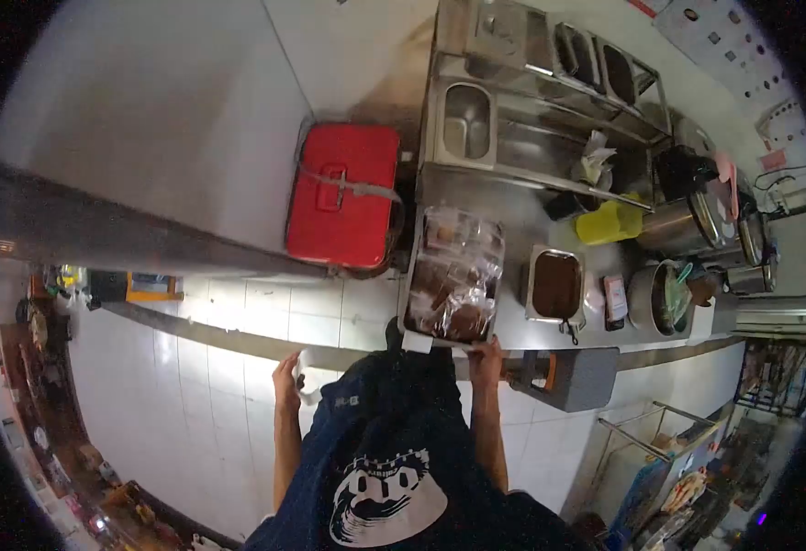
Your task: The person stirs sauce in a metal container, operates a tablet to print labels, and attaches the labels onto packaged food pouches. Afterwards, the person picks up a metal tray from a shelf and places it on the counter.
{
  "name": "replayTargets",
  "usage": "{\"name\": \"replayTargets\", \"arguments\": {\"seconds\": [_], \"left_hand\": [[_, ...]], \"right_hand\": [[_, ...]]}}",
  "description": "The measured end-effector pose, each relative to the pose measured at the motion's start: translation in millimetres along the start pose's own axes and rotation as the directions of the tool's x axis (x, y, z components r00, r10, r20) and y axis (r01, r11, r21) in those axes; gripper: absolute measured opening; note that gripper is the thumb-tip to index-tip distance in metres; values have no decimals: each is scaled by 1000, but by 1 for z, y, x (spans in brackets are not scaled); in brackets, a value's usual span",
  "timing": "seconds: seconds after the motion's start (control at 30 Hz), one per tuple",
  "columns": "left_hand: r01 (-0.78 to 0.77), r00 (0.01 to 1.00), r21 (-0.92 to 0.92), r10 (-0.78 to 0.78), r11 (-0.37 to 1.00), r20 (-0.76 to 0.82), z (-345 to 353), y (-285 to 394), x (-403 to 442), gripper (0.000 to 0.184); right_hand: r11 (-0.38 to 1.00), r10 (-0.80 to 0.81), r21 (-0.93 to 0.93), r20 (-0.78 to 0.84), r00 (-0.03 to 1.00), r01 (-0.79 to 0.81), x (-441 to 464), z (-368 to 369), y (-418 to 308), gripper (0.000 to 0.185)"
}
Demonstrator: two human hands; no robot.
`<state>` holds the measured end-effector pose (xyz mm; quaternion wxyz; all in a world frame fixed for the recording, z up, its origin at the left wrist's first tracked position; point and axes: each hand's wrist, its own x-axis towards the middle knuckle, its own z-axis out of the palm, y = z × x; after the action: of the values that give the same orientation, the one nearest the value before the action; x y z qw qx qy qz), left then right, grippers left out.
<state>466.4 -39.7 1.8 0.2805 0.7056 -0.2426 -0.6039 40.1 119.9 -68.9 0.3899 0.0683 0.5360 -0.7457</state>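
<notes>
My left hand (287,379) is out to the left, over the tiled floor, with its fingers closed around a small white item (309,376) that has a dark spot. At the front edge of the steel counter, my right hand (486,361) touches the near right corner of a tray (407,321). Clear plastic packages (463,241) with dark brown contents fill this tray. Whether my right fingers grip the corner or only rest on it is hard to tell.
Right of the tray stand a steel pan of brown sauce (556,285), a phone (615,301) and a pot (660,298). Farther back are a yellow container (608,223) and a steel rack (536,173). A red box (343,195) stands left.
</notes>
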Motion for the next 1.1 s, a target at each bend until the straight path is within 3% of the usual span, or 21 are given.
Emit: {"name": "replayTargets", "arguments": {"seconds": [0.03, 0.07, 0.13, 0.17, 0.2, 0.23, 0.3, 0.37, 0.43, 0.5, 0.67, 0.77, 0.83, 0.93, 0.97, 1.03, 1.1], "left_hand": [[17, 1000, -10, -17, 1000, 6, -1, 2, -5, 29], [35, 999, 4, -35, 999, -28, 3, 9, -12, 29], [74, 995, 24, -72, 997, -71, 10, 19, -20, 27], [90, 993, 26, -87, 996, -83, 9, 19, -19, 26], [80, 994, 39, -77, 996, -77, 8, 17, -17, 26], [86, 995, 40, -84, 995, -59, 8, 20, -18, 26], [116, 992, 79, -111, 990, -65, 12, 31, -14, 25], [73, 997, 138, -68, 988, -40, 14, 38, -12, 26], [94, 994, 138, -85, 986, -71, 14, 43, -10, 25], [60, 998, 60, -58, 996, -33, 6, 40, -6, 24], [98, 995, 102, -95, 990, -35, -9, 32, -3, 26], [177, 981, 120, -166, 977, -100, -14, 24, -2, 31], [146, 984, 119, -131, 982, -123, -5, 29, -16, 31], [202, 970, 150, -177, 968, -168, -7, 25, -19, 32], [215, 972, 226, -185, 950, -146, -8, 28, -20, 34], [284, 956, 130, -271, 950, -110, -19, 17, -10, 37], [307, 947, 194, -279, 932, -156, -11, 21, -21, 35]], "right_hand": [[987, 105, 130, -49, 993, -98, -11, 4, -7, 5], [987, 34, 155, 80, 996, -46, 6, -31, 21, 11], [990, 8, 140, 59, 998, -16, 11, -21, 18, 15], [993, -3, 114, 40, 999, -1, 6, -9, 15, 19], [979, -57, 194, 11, 998, 54, -17, 58, -37, 11], [976, -61, 209, 0, 998, 59, -9, 58, -35, 11], [991, -37, 129, -18, 999, 39, 10, 58, -33, 8], [974, -125, 188, 0, 992, 123, 24, 90, -53, 10], [985, -165, 52, 18, 986, 164, 48, 87, -52, 18], [975, -177, 141, 9, 984, 174, 70, 91, -47, 17], [944, -125, 308, 9, 992, 116, 112, 117, -59, 21], [945, -174, 269, -67, 983, 185, 143, 132, -62, 25], [978, -162, 127, -55, 985, 167, 166, 142, -70, 28], [987, -131, 84, -60, 990, 136, 215, 140, -61, 23], [985, -136, 99, -77, 988, 143, 217, 153, -74, 23], [953, -157, 251, -66, 985, 169, 224, 178, -100, 20], [949, -181, 258, -27, 983, 182, 239, 187, -115, 15]]}}
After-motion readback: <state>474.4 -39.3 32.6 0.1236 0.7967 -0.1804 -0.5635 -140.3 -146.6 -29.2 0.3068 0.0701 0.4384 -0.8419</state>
